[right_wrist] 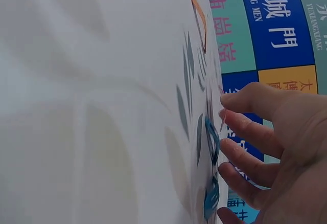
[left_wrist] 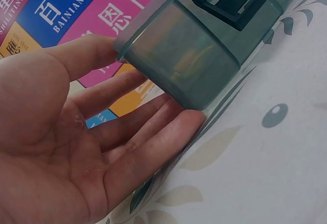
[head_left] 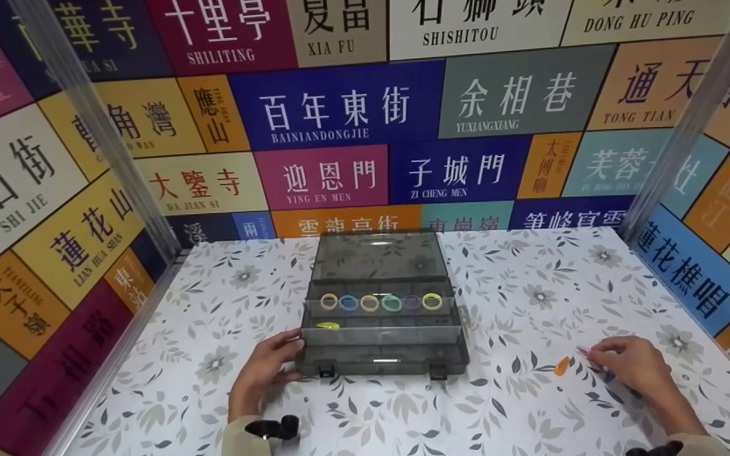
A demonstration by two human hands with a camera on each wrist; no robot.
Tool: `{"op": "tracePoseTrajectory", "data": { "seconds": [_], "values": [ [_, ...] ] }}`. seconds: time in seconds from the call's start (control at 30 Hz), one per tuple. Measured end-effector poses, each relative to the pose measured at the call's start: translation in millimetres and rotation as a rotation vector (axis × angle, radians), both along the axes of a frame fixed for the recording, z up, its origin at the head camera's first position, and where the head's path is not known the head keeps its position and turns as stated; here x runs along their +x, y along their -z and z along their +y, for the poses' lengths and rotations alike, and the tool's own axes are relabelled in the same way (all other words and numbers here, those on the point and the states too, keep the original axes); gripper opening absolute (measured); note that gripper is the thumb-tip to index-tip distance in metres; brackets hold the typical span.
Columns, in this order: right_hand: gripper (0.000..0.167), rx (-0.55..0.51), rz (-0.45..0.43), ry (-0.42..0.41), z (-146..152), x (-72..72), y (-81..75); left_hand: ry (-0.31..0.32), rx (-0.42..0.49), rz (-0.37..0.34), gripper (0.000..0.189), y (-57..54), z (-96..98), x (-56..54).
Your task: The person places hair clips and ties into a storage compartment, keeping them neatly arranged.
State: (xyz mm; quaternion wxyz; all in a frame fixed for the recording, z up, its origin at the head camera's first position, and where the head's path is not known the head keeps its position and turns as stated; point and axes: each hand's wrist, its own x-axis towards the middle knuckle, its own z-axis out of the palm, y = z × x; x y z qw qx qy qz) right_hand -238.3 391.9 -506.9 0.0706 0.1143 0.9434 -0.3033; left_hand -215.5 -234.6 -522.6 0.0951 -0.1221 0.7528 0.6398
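Pink piece is pinched in the right grip, orange clip and blue loops nearby, left grip loosely touching box.

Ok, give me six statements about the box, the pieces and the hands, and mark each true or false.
1. The left hand touches the left side of the box. True.
2. The box is fully shut. False: its lid stands raised.
3. A yellow piece lies nearer the front of the box than the six rings. True.
4. Those rings all share one colour. False: blue, yellow and others show.
5. The right hand pinches a thin pinkish piece near an orange piece. True.
6. The orange piece lies inside the box. False: it lies on the table.
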Motion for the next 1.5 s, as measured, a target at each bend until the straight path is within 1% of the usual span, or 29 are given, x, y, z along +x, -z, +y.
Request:
{"op": "tracePoseTrajectory", "data": {
  "seconds": [0.13,0.23,0.5,0.7,0.8,0.9,1.13,1.33,1.5],
  "values": [
    [0.045,-0.030,0.065,-0.060,-8,3.3,-6.2,0.002,-0.005,-0.008,0.053,-0.8,0.1,1.0],
    [0.047,-0.035,0.121,-0.101,-16,5.1,-11.6,0.002,-0.014,-0.015,0.054,-1.3,0.1,1.8],
    [0.044,-0.052,0.219,-0.121,-46,5.8,-29.3,-0.003,-0.012,-0.023,0.053,0.7,0.0,-0.6],
    [0.040,-0.056,0.292,-0.150,-72,1.0,-42.6,0.003,-0.006,-0.015,0.054,0.3,-1.3,0.5],
    [0.035,-0.069,0.345,-0.189,-84,-0.6,-48.7,0.003,-0.011,-0.014,0.055,-0.4,-1.4,1.2],
    [0.028,-0.089,0.381,-0.221,-96,-3.9,-54.3,-0.001,-0.011,-0.020,0.056,-1.1,-1.2,1.1],
    [0.015,-0.092,0.469,-0.286,-129,-11.8,-63.4,0.007,-0.006,-0.018,0.056,-1.0,-0.3,-0.7],
    [0.011,-0.155,0.502,-0.330,-164,-13.8,-69.4,0.006,-0.016,-0.013,0.056,-1.5,-0.5,-1.9],
    [0.010,-0.193,0.495,-0.351,-190,-18.8,-71.6,0.006,-0.009,-0.012,0.055,-1.2,-0.7,-0.9]
  ]
}}
